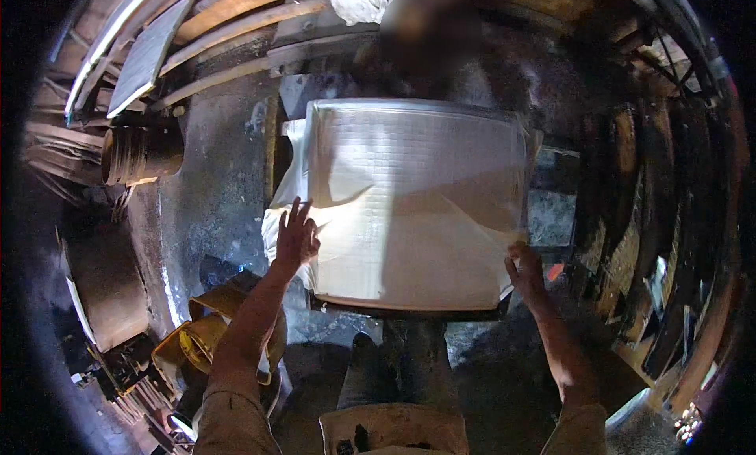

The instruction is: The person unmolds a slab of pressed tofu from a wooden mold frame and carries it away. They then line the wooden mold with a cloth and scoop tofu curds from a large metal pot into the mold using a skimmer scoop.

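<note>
A pale, thin cloth (pixel 425 258) lies over a rectangular framed panel or screen in front of me, with creases running from its middle toward both sides. At its left edge is my left hand (pixel 296 238), thumb and a finger pinched on the cloth while other fingers stretch upward. Loose cloth hangs past the frame beside that hand. My right hand (pixel 526 267) is closed at the right edge, its fingertips gripping the cloth near the front corner. The exact contact under the fingertips is hard to see.
Another person (pixel 429 37) is at the far side of the panel. To the left stand a rusty drum (pixel 142 156) and a yellow object (pixel 201 341). Wooden boards (pixel 236 22) lie at the back left; dark planks (pixel 630 219) line the right. My legs are below the front edge.
</note>
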{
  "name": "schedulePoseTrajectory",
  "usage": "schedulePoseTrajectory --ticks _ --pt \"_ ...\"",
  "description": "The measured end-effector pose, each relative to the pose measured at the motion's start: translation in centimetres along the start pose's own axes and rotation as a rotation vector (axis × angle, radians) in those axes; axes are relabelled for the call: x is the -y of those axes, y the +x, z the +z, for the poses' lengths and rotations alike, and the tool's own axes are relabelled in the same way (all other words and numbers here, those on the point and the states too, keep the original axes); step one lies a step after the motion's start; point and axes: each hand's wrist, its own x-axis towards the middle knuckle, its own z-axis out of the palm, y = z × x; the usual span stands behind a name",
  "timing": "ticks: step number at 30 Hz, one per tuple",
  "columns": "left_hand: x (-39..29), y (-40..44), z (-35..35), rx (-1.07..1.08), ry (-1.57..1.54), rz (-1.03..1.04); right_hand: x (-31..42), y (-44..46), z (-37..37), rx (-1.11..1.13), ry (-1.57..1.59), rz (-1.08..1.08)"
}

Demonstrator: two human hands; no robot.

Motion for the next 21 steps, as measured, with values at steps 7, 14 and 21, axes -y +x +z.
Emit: schedulePoseTrajectory --ticks 7,14,21 --pt "-1.9 -20.1 3.3 -0.073 -0.399 -0.112 2.0 -20.9 1.1 -0.254 0.756 0.15" --pt "-3.0 -48.3 4.9 0.224 -0.331 -0.302 0.3 -44.6 4.0 -0.208 -0.399 0.752" --pt "-1.3 -38.0 10.7 0.094 -0.48 -0.335 3.5 -31.4 3.2 0.095 -0.278 0.553"
